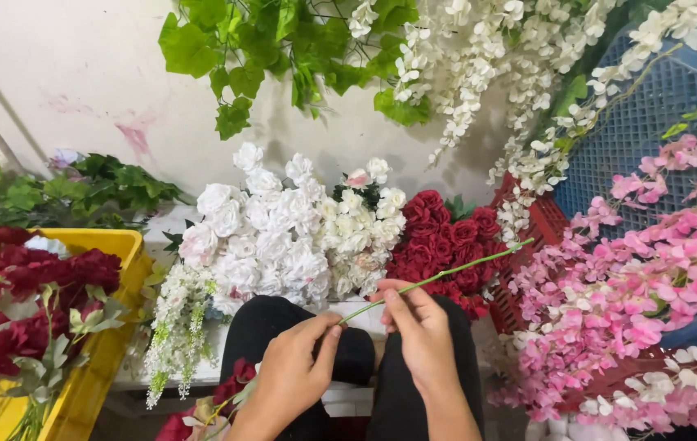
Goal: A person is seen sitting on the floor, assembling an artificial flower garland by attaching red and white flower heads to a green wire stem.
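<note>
A thin green artificial stem (446,273) runs from my hands up and to the right, over the red roses. My left hand (295,371) pinches its lower end between thumb and fingers. My right hand (418,327) grips the stem a little higher up. Both hands hover over my knees in black trousers (381,384). A small bunch of dark red and cream flowers (218,404) lies on my lap by my left wrist.
White roses (283,233) and red roses (438,241) are heaped ahead. A yellow crate (107,351) of dark red flowers stands left. Pink blossom sprays (634,302), a red basket (540,224) and a blue crate (642,122) are right. Green vines and white sprays hang above.
</note>
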